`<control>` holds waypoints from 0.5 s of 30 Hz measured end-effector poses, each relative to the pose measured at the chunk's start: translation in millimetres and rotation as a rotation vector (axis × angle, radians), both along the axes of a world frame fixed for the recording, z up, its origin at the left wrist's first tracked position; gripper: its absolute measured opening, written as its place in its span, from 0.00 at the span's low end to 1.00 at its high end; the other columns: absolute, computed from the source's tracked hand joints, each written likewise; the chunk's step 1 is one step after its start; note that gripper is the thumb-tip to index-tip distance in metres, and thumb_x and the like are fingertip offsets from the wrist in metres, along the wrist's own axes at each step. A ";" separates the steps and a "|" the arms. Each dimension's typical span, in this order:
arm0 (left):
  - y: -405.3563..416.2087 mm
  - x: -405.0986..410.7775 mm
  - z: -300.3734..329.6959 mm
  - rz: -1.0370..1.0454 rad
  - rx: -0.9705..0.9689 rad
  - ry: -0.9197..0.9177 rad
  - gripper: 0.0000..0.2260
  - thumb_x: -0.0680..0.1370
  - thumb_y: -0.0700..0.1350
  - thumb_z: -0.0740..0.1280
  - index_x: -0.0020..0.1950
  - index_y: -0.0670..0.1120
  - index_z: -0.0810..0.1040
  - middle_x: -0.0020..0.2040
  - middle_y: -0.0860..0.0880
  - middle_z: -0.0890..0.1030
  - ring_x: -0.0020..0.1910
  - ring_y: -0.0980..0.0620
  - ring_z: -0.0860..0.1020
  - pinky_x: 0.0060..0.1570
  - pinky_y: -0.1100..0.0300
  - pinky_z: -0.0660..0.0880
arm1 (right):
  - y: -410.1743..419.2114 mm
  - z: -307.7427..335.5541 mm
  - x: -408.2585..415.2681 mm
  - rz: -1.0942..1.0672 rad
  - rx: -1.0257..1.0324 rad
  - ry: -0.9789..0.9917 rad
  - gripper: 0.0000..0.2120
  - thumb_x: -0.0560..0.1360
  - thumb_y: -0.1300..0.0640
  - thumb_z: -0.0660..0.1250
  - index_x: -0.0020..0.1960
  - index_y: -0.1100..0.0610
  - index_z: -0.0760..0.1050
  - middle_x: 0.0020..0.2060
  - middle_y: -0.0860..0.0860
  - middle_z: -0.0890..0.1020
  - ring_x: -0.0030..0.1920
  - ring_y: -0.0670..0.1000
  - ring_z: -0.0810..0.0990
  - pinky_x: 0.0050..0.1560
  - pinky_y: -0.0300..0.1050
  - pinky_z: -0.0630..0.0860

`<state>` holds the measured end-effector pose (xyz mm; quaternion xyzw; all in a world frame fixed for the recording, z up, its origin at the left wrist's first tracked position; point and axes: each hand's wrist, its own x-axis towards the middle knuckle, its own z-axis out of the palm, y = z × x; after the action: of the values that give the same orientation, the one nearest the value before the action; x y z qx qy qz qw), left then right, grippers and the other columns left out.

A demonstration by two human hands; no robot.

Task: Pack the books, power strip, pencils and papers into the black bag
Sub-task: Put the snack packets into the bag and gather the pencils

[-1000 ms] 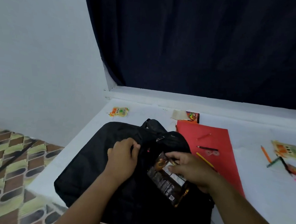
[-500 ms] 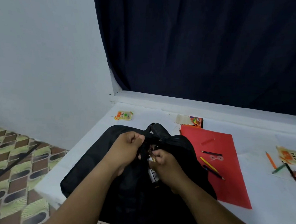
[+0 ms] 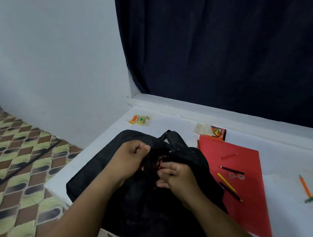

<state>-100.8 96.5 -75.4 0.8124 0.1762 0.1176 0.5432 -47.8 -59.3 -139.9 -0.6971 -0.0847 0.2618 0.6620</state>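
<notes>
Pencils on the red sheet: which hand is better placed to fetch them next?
Probably the right hand: the pencils lie on its side, while the left hand grips the black bag at its opening.

Head cam, fwd-down, close over hands (image 3: 153, 165)

Black bag (image 3: 99, 162); red paper (image 3: 238, 204); brown-green patterned floor (image 3: 13, 165).

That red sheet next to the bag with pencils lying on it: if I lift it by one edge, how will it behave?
The red sheet looks thin and flat, so it would probably flex and sag rather than stay stiff. The pencils lie loose on it and would likely roll or slide off once it tilts. Its near corner seems to overhang the table edge, an easy place to pinch.
</notes>
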 end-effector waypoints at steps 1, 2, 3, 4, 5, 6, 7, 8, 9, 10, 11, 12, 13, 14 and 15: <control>-0.6 0.8 -1.4 0.030 0.042 -0.008 0.14 0.81 0.47 0.67 0.43 0.38 0.78 0.31 0.49 0.74 0.28 0.55 0.71 0.34 0.61 0.69 | -2.4 -0.7 1.2 0.015 -0.017 -0.028 0.15 0.78 0.68 0.66 0.65 0.65 0.75 0.47 0.57 0.83 0.36 0.50 0.84 0.42 0.43 0.83; -1.5 1.8 -3.4 0.061 0.087 -0.020 0.13 0.81 0.47 0.67 0.41 0.40 0.78 0.30 0.52 0.73 0.28 0.57 0.70 0.33 0.63 0.68 | -3.0 -0.1 1.8 0.051 -0.015 -0.046 0.15 0.79 0.68 0.65 0.65 0.65 0.75 0.48 0.57 0.83 0.36 0.48 0.83 0.41 0.42 0.82; -2.6 2.8 -5.2 0.083 0.130 -0.034 0.12 0.80 0.47 0.68 0.40 0.43 0.79 0.29 0.54 0.72 0.28 0.59 0.69 0.33 0.66 0.67 | -2.5 0.5 2.1 0.100 -0.005 -0.055 0.16 0.79 0.69 0.63 0.66 0.64 0.75 0.49 0.55 0.83 0.36 0.46 0.82 0.39 0.40 0.81; -3.6 3.6 -7.3 0.096 0.171 -0.048 0.12 0.80 0.47 0.68 0.39 0.45 0.79 0.29 0.55 0.73 0.28 0.60 0.69 0.32 0.67 0.67 | -1.8 0.2 2.6 0.146 0.002 -0.059 0.17 0.79 0.70 0.62 0.68 0.63 0.74 0.50 0.52 0.82 0.36 0.43 0.82 0.37 0.38 0.79; -4.4 3.8 -9.6 0.105 0.212 -0.056 0.11 0.80 0.47 0.69 0.38 0.47 0.79 0.30 0.55 0.75 0.29 0.61 0.71 0.33 0.67 0.68 | -2.4 0.7 2.9 0.181 0.004 -0.061 0.19 0.79 0.71 0.61 0.69 0.62 0.72 0.50 0.50 0.82 0.35 0.42 0.81 0.34 0.37 0.77; -4.5 3.5 -12.5 0.109 0.247 -0.058 0.11 0.80 0.47 0.69 0.38 0.48 0.79 0.31 0.54 0.78 0.31 0.60 0.73 0.35 0.66 0.69 | -4.6 1.2 3.7 0.204 0.001 -0.064 0.20 0.79 0.71 0.61 0.71 0.62 0.71 0.50 0.48 0.81 0.34 0.42 0.80 0.33 0.37 0.75; -4.2 2.8 -15.7 0.114 0.273 -0.054 0.10 0.80 0.48 0.69 0.38 0.49 0.79 0.33 0.53 0.80 0.33 0.59 0.76 0.37 0.65 0.72 | -9.3 1.7 5.4 0.221 -0.001 -0.070 0.20 0.80 0.71 0.61 0.71 0.62 0.70 0.51 0.48 0.81 0.34 0.43 0.80 0.32 0.38 0.75; -4.0 1.6 -18.6 0.121 0.290 -0.047 0.10 0.80 0.48 0.69 0.39 0.50 0.79 0.35 0.52 0.81 0.35 0.57 0.78 0.39 0.62 0.73 | -15.7 2.6 7.5 0.234 -0.004 -0.085 0.20 0.80 0.70 0.61 0.70 0.62 0.71 0.51 0.49 0.82 0.35 0.45 0.81 0.31 0.38 0.75; -4.4 -0.2 -21.0 0.131 0.303 -0.039 0.09 0.80 0.48 0.69 0.39 0.50 0.80 0.37 0.52 0.82 0.37 0.56 0.79 0.41 0.60 0.74 | -23.7 4.5 9.6 0.240 -0.007 -0.107 0.18 0.80 0.69 0.61 0.69 0.61 0.73 0.50 0.50 0.84 0.35 0.47 0.81 0.31 0.39 0.75; -5.9 -1.9 -22.6 0.142 0.318 -0.034 0.09 0.80 0.48 0.69 0.39 0.51 0.80 0.37 0.52 0.82 0.38 0.55 0.80 0.41 0.59 0.75 | -31.7 6.1 12.4 0.236 -0.011 -0.137 0.17 0.80 0.68 0.62 0.67 0.60 0.74 0.48 0.51 0.85 0.35 0.49 0.82 0.31 0.40 0.75; -8.1 -3.6 -23.9 0.148 0.334 -0.031 0.09 0.80 0.48 0.69 0.40 0.51 0.80 0.38 0.53 0.83 0.38 0.55 0.80 0.42 0.60 0.75 | -39.1 8.7 15.9 0.226 -0.008 -0.171 0.15 0.80 0.67 0.63 0.65 0.59 0.76 0.46 0.51 0.86 0.34 0.51 0.82 0.32 0.41 0.76; -11.5 -4.7 -24.5 0.144 0.350 -0.031 0.08 0.80 0.48 0.69 0.40 0.51 0.80 0.38 0.54 0.83 0.39 0.56 0.80 0.42 0.61 0.76 | -45.0 12.1 20.1 0.210 0.003 -0.202 0.13 0.80 0.66 0.64 0.63 0.58 0.78 0.45 0.50 0.86 0.34 0.55 0.82 0.32 0.42 0.76; -15.5 -5.7 -24.6 0.131 0.358 -0.032 0.08 0.80 0.48 0.69 0.41 0.52 0.81 0.38 0.55 0.83 0.40 0.56 0.81 0.42 0.62 0.76 | -49.0 16.8 24.8 0.196 0.018 -0.228 0.12 0.80 0.65 0.65 0.61 0.56 0.79 0.44 0.50 0.86 0.34 0.58 0.82 0.32 0.43 0.77; -19.3 -6.4 -24.3 0.114 0.356 -0.035 0.07 0.80 0.48 0.69 0.41 0.52 0.81 0.39 0.55 0.83 0.40 0.57 0.81 0.41 0.63 0.77 | -50.8 21.6 30.4 0.182 0.040 -0.250 0.12 0.79 0.65 0.65 0.59 0.55 0.80 0.44 0.49 0.86 0.34 0.60 0.82 0.32 0.43 0.77; -21.8 -6.9 -24.0 0.099 0.345 -0.042 0.07 0.80 0.47 0.69 0.42 0.52 0.81 0.40 0.55 0.84 0.41 0.57 0.81 0.42 0.64 0.77 | -50.5 27.0 36.5 0.172 0.062 -0.267 0.11 0.79 0.66 0.65 0.58 0.55 0.80 0.44 0.49 0.86 0.34 0.58 0.82 0.32 0.43 0.77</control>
<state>-107.8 74.7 -99.4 0.8814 0.1819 0.1895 0.3926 -11.2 -109.7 -113.0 -0.6950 -0.2394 0.2196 0.6414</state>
